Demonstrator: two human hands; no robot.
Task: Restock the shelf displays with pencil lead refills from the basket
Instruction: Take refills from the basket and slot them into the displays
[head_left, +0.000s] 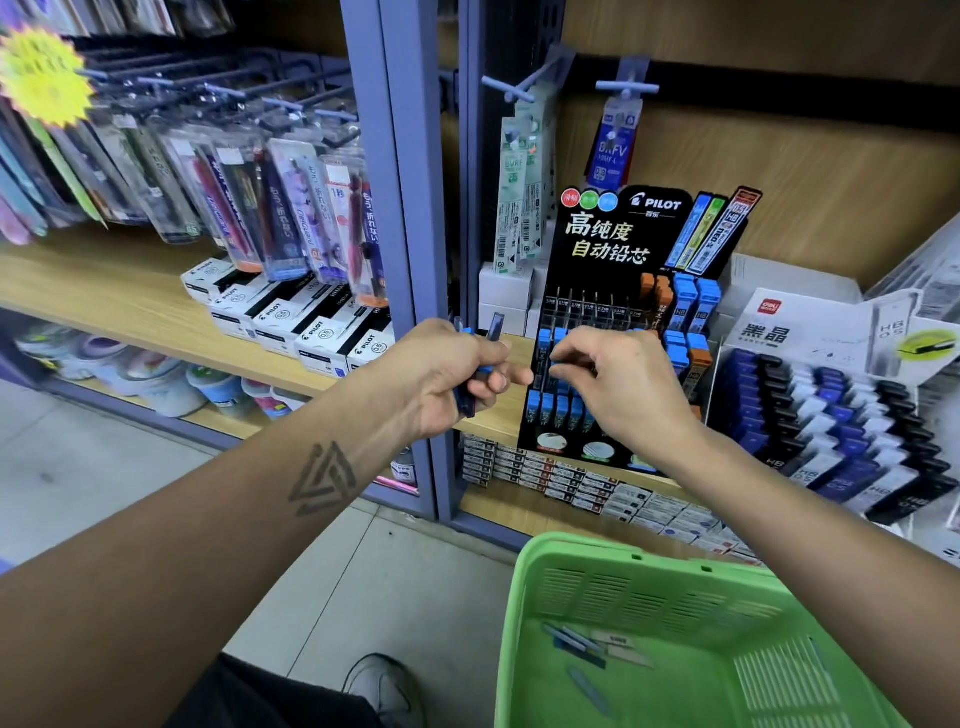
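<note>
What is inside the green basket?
In the green basket, a few lead refill packs lie loose on the bottom. The right forearm covers its far right corner.

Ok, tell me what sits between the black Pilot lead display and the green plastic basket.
Head view: rows of small white boxes on the lower wooden shelf, below the black Pilot lead display and above the green plastic basket.
</note>
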